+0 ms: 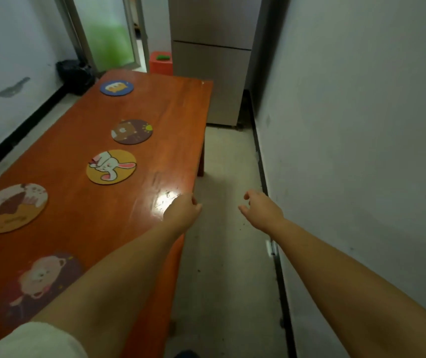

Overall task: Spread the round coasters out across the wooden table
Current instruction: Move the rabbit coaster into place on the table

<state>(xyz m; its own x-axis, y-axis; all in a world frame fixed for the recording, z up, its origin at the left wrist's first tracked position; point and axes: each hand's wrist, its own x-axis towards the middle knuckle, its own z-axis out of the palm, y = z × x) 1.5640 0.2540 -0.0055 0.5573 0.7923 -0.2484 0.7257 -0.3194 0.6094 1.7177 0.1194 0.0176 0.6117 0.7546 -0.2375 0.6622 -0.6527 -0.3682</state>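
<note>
Five round coasters on the wooden table (59, 156), laid face up, none overlapping, well apart. Far end: blue coaster (116, 87). Mid-table: brown bear coaster (132, 131), then yellow rabbit coaster (111, 166) just nearer. Left side: orange coaster (11, 208), close to the table's left edge. Nearest the person: pink bear coaster (42, 282), partly behind the left forearm.

Handling, judged by look: thin flat discs, prob. light and stiff, cork or board-like. Tabletop glossy w/ a bright glare patch, so discs likely slide easily w/ a fingertip push. To lift: flat on the surface, so no gap under the rim; best bet is to slide one to the table edge or tip up the rim w/ a nail, then pinch thumb-on-top, fingers under. Not fragile by the look of them.

Hands: left hand (182, 210) over the table's right edge, fingers loosely curled, nothing in it. Right hand (261, 208) out over the floor, off the table, fingers half spread, also empty. Neither touches a coaster.

Progress, my read: spread looks about done; no stack visible.

Containers: orange box (160, 62) on the floor past the far end, w/ a small green item (163, 57) on top; contents not visible. Black bag (75, 74) by the left wall, contents can't tell. Fridge (213, 60) behind, doors closed.
</note>
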